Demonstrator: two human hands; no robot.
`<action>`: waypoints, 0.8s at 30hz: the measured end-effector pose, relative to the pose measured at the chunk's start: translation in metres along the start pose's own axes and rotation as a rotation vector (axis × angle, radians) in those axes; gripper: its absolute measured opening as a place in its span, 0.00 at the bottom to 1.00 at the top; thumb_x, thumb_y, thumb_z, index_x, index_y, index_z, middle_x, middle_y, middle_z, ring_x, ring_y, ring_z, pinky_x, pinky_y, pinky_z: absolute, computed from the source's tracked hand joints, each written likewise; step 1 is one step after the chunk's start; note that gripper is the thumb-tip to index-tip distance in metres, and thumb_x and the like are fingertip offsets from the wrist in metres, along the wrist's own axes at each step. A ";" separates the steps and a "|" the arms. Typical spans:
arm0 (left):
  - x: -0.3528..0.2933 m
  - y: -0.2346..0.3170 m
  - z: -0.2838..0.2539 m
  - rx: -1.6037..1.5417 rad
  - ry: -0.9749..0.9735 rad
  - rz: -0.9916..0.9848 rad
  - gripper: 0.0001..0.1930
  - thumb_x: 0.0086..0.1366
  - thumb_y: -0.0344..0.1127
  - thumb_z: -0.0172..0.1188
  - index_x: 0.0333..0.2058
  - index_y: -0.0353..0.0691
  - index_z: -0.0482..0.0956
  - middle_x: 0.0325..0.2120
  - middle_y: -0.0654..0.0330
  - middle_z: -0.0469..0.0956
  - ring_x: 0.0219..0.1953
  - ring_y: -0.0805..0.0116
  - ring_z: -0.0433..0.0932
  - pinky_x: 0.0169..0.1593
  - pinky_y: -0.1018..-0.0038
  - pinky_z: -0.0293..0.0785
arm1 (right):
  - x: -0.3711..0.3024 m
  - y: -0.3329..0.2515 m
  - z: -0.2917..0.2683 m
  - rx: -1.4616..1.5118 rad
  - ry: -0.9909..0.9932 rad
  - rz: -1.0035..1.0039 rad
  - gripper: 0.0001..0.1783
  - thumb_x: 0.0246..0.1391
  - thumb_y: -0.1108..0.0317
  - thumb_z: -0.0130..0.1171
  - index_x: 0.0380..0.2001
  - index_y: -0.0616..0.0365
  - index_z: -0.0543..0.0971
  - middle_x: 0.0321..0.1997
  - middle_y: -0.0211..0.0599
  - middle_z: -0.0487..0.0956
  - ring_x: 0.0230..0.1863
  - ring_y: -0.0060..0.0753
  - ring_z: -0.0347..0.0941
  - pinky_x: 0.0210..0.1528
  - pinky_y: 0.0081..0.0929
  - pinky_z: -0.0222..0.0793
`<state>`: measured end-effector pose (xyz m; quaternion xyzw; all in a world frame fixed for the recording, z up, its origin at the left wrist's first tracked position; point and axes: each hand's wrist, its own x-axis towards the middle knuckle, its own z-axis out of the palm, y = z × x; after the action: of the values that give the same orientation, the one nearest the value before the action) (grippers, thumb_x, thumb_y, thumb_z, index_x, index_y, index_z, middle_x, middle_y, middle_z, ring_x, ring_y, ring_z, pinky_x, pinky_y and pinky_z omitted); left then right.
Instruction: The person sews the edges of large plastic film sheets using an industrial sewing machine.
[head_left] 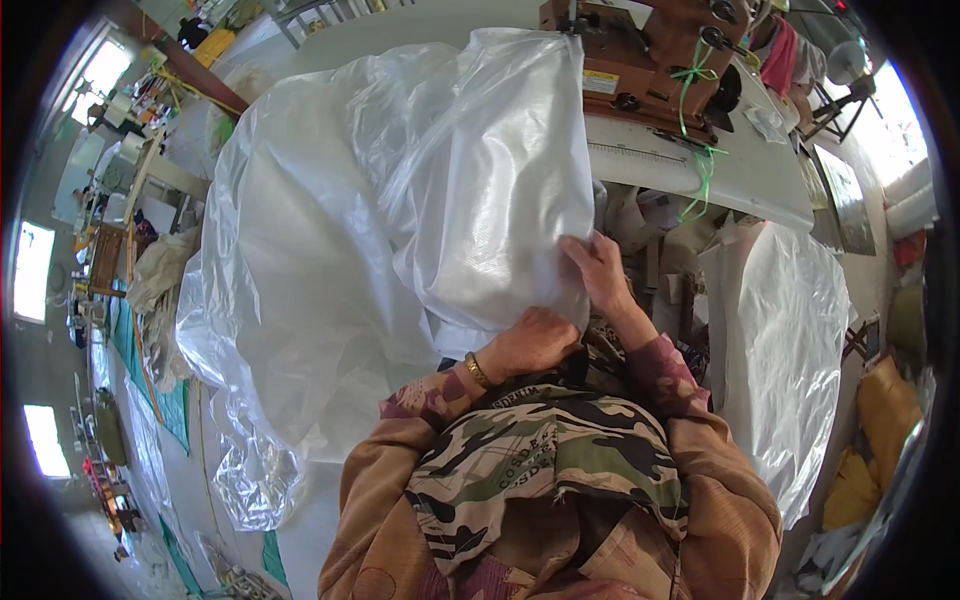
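Note:
A large white woven plastic sheet [500, 190], glossy and creased, is spread over the table in front of me. Thinner clear film [300, 220] bunches out along its left side. My right hand [602, 275] grips the sheet's right edge, thumb on top and the other fingers mostly behind. Curled at the near edge, close to my body, my left hand [530, 342] is closed on the sheet's lower corner; its fingertips are hidden. A brown sewing machine [640, 60] stands just beyond the sheet's far right corner, with green ties hanging from it.
To my right hangs a stack of white plastic sheets [770, 350], beside a cluttered space under the pale tabletop [650, 170]. A ruler strip [635, 152] runs along the machine's near side. Yellow-brown bundles [885, 410] lie farther right. Cloth heaps [160, 290] and poles are at left.

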<state>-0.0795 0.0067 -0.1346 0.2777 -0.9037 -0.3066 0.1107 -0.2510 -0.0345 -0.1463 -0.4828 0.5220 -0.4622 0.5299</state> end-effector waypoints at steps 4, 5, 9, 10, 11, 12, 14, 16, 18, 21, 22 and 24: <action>-0.004 0.033 -0.091 -0.195 0.208 0.013 0.07 0.62 0.35 0.60 0.35 0.39 0.79 0.32 0.49 0.80 0.34 0.50 0.80 0.37 0.58 0.75 | -0.009 0.042 -0.032 -0.310 0.320 0.006 0.09 0.60 0.68 0.58 0.34 0.64 0.78 0.22 0.33 0.76 0.22 0.27 0.72 0.27 0.28 0.68; -0.012 0.018 -0.097 -0.120 0.451 -0.030 0.08 0.61 0.33 0.60 0.38 0.38 0.80 0.34 0.49 0.80 0.35 0.49 0.80 0.40 0.59 0.75 | -0.008 0.044 -0.043 -0.312 0.301 0.004 0.09 0.60 0.68 0.58 0.34 0.64 0.78 0.22 0.33 0.76 0.22 0.27 0.72 0.27 0.28 0.68; -0.038 -0.076 -0.127 0.361 0.988 -0.335 0.24 0.61 0.30 0.61 0.56 0.36 0.71 0.52 0.45 0.73 0.52 0.47 0.73 0.53 0.60 0.70 | 0.005 -0.016 -0.029 -0.828 0.383 -0.452 0.14 0.54 0.69 0.62 0.44 0.61 0.77 0.38 0.45 0.79 0.39 0.51 0.74 0.43 0.41 0.70; -0.043 -0.096 -0.126 0.437 1.007 -0.419 0.29 0.62 0.31 0.61 0.61 0.38 0.66 0.58 0.45 0.69 0.60 0.45 0.67 0.61 0.57 0.64 | 0.007 -0.045 -0.014 -0.833 0.567 -0.792 0.18 0.53 0.69 0.63 0.48 0.60 0.76 0.45 0.48 0.79 0.46 0.57 0.73 0.50 0.45 0.68; -0.046 -0.110 -0.120 0.443 1.013 -0.424 0.29 0.62 0.31 0.61 0.61 0.38 0.66 0.58 0.45 0.69 0.60 0.45 0.67 0.61 0.57 0.64 | 0.010 -0.057 -0.002 -0.824 0.479 -0.841 0.19 0.53 0.69 0.63 0.48 0.59 0.76 0.49 0.46 0.77 0.50 0.53 0.72 0.52 0.43 0.67; -0.051 -0.121 -0.113 0.571 0.998 -0.582 0.33 0.60 0.31 0.62 0.64 0.41 0.61 0.61 0.45 0.66 0.61 0.46 0.66 0.63 0.53 0.60 | 0.011 -0.064 0.013 -0.813 0.391 -0.887 0.19 0.53 0.69 0.64 0.49 0.58 0.75 0.52 0.43 0.76 0.54 0.50 0.71 0.55 0.40 0.66; -0.056 -0.141 -0.097 0.700 0.979 -0.737 0.38 0.59 0.32 0.63 0.67 0.44 0.57 0.63 0.46 0.63 0.62 0.47 0.64 0.64 0.50 0.57 | 0.019 -0.066 0.050 -0.820 0.002 -1.112 0.21 0.52 0.65 0.65 0.49 0.57 0.76 0.53 0.42 0.76 0.56 0.47 0.70 0.60 0.41 0.63; -0.063 -0.152 -0.080 0.564 0.957 -0.959 0.42 0.56 0.32 0.66 0.68 0.47 0.55 0.64 0.48 0.62 0.62 0.50 0.66 0.64 0.46 0.55 | 0.025 -0.057 0.078 -1.049 -0.302 -1.268 0.22 0.50 0.60 0.65 0.48 0.55 0.77 0.55 0.41 0.76 0.56 0.44 0.71 0.64 0.43 0.59; -0.097 -0.183 -0.069 0.552 0.942 -0.993 0.41 0.55 0.29 0.64 0.68 0.47 0.57 0.57 0.49 0.71 0.55 0.50 0.73 0.59 0.52 0.65 | 0.037 -0.009 0.084 -1.251 -0.426 -0.981 0.22 0.51 0.58 0.65 0.48 0.55 0.77 0.55 0.41 0.76 0.56 0.44 0.72 0.66 0.43 0.57; -0.185 -0.222 -0.077 0.182 1.080 -1.017 0.35 0.53 0.26 0.63 0.62 0.42 0.67 0.35 0.54 0.81 0.35 0.61 0.79 0.41 0.68 0.74 | 0.062 0.002 0.080 -1.365 -0.631 -0.537 0.23 0.53 0.56 0.64 0.49 0.57 0.78 0.52 0.42 0.78 0.56 0.45 0.73 0.66 0.44 0.57; -0.215 -0.226 -0.084 0.088 1.142 -0.955 0.31 0.53 0.26 0.64 0.59 0.39 0.71 0.29 0.56 0.81 0.30 0.66 0.78 0.36 0.73 0.73 | 0.070 0.000 0.081 -1.292 -0.714 -0.388 0.24 0.54 0.55 0.64 0.49 0.59 0.77 0.51 0.42 0.79 0.55 0.46 0.73 0.64 0.44 0.60; -0.234 -0.207 -0.115 -0.107 1.111 -0.835 0.23 0.56 0.27 0.65 0.52 0.33 0.77 0.30 0.62 0.81 0.31 0.75 0.76 0.37 0.78 0.72 | 0.076 -0.005 0.080 -0.984 -0.478 -0.478 0.24 0.56 0.56 0.62 0.51 0.61 0.76 0.49 0.40 0.80 0.53 0.42 0.74 0.60 0.42 0.63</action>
<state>0.2451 -0.0527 -0.1780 0.7117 -0.5144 -0.1803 0.4432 -0.1684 -0.1079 -0.1498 -0.8664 0.4178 -0.1509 0.2280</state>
